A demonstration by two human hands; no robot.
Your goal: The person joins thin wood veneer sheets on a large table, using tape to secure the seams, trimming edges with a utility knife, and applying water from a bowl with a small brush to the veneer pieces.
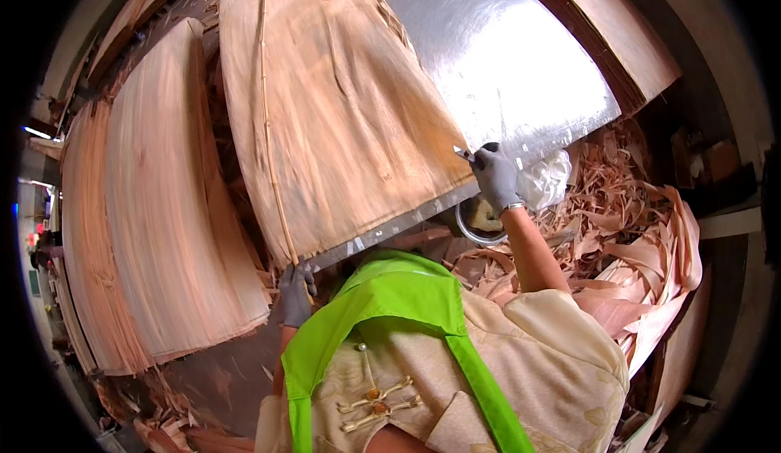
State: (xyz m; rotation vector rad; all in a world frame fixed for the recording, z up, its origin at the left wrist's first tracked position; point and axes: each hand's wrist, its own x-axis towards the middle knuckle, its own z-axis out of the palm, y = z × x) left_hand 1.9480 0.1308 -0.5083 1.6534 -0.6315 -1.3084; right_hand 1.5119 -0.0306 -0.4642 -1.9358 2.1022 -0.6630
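My left hand [296,297], in a grey glove, is closed around the near end of a long thin bamboo stick [271,152]. The stick lies lengthwise over a wide sheet of wood veneer [366,111], close to its left side. In my gloved right hand [496,178] is a small knife [462,153], its short pale blade pointing left at the veneer's right edge. Under the sheet is a shiny metal-topped table [504,54], bare on its right part. The veneer's near edge runs along the table's front edge, and its surface has a few ripples.
Stacks of veneer stand left [159,201] and at the far right [610,21]. Heaps of veneer scraps [610,201] lie right of the table, beside a white plastic bag [543,180]. A round metal-rimmed container [480,237] sits below my right wrist.
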